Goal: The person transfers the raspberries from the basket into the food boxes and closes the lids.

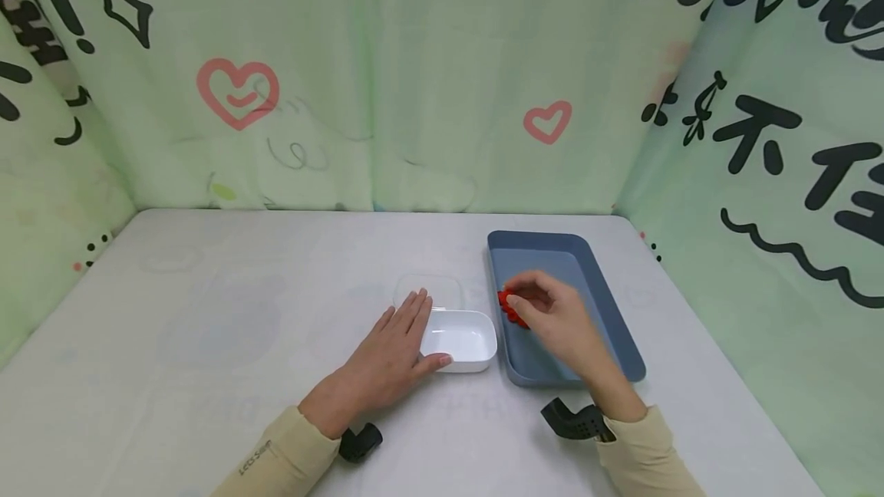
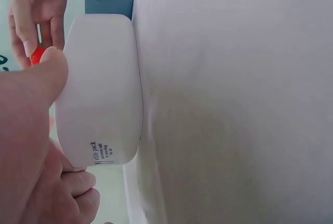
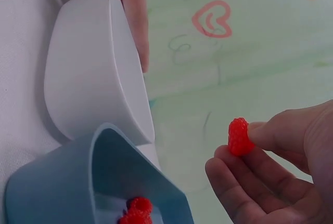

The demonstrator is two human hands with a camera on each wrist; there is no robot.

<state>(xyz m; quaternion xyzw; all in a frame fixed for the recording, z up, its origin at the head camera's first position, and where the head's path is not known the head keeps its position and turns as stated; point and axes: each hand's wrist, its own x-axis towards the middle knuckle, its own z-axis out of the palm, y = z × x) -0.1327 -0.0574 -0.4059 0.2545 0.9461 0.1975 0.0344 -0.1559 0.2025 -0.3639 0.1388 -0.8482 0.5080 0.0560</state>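
A small white container [image 1: 466, 365] stands beside the left edge of a blue-grey tray [image 1: 545, 251]. My left hand [image 1: 388, 363] rests against the container's left side, fingers straight and thumb at the near rim. Above the tray's left part, my right hand [image 1: 555, 320] pinches a red toy raspberry [image 3: 239, 136] between thumb and fingertips. More raspberries [image 3: 136, 213] lie inside the tray, partly hidden by its wall in the right wrist view. From the head, the inside of the container shows plain white; small print marks its outer wall in the left wrist view.
A clear plastic lid [image 1: 430, 288] lies flat behind the white container. Underneath is a white-covered table [image 1: 207, 405]. Green curtains [image 1: 428, 98] with hearts and black lettering stand along its back and both sides. Each wrist carries a black camera mount [image 1: 575, 420].
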